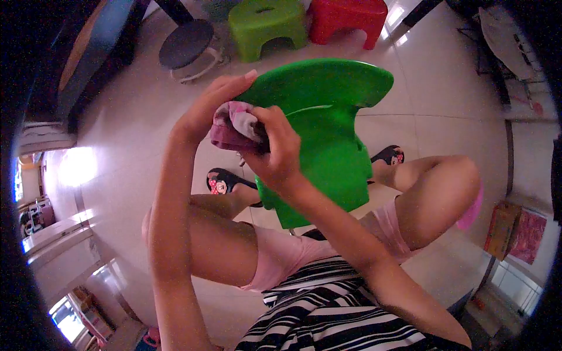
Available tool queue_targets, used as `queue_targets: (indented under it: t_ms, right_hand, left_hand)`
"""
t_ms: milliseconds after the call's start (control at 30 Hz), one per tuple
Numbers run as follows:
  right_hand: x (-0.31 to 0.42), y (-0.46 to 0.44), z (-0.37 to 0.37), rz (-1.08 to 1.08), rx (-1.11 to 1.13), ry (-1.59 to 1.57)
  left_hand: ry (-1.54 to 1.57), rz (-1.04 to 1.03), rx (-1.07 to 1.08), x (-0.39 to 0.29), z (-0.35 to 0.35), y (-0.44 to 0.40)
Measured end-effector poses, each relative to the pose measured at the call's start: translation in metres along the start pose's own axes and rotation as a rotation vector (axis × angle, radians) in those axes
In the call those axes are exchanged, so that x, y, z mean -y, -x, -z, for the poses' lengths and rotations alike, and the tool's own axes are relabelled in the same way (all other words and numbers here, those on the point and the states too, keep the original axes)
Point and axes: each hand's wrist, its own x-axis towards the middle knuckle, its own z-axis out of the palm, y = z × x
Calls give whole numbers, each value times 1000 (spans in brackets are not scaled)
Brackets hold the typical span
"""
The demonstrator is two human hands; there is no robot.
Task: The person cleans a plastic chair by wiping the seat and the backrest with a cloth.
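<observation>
Cloth (233, 124), pink, white and dark in patches, sits bunched left of the middle of the frame, just beside the upper left edge of a green chair (328, 158). As for containers, we see a brown box (502, 230) at the right of the frame, and we cannot tell what is in it. We have our right hand (280, 143) clamped on the cloth, its fingers curled into the folds, with the forearm slanting up from the lower right across our lap. Our left hand (225, 96) lies above the cloth, its fingers stretched towards the rim of the chair back; we cannot tell whether it grips that rim or only rests there. The left forearm stands nearly upright at the left, bent inward at the wrist. Between our knees the chair tilts slightly, and our dark slippers (221, 182) show on either side of it. Beyond, at the top, we see a green stool (266, 26) and a red stool (349, 20).
</observation>
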Motion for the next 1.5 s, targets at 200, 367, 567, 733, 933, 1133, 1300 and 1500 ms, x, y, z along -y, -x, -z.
queue_targets:
  t_ms: [200,367,567,733,933,1133,1300,1500]
  right_hand:
    - [-12,3,1,63,-8,52]
    - [-18,-2,7,121,-68,118]
    - [-29,-16,34,132,-106,237]
    - [-34,-27,60,84,-210,307]
    - [-43,-27,96,5,-317,461]
    - [-53,-24,129,-59,-372,530]
    - [-62,-19,145,-102,-374,565]
    - [-65,-16,153,-53,-377,604]
  left_hand:
    - [-225,18,87,-16,-2,4]
    - [-208,28,181,-9,5,-6]
    - [-121,45,116,-8,-3,-5]
    - [-71,18,126,-6,-5,-6]
    - [-118,7,52,-7,-8,-3]
    - [-99,29,61,-8,-8,-2]
    - [-122,10,0,-3,-7,-4]
    - [-100,14,33,-3,-6,-5]
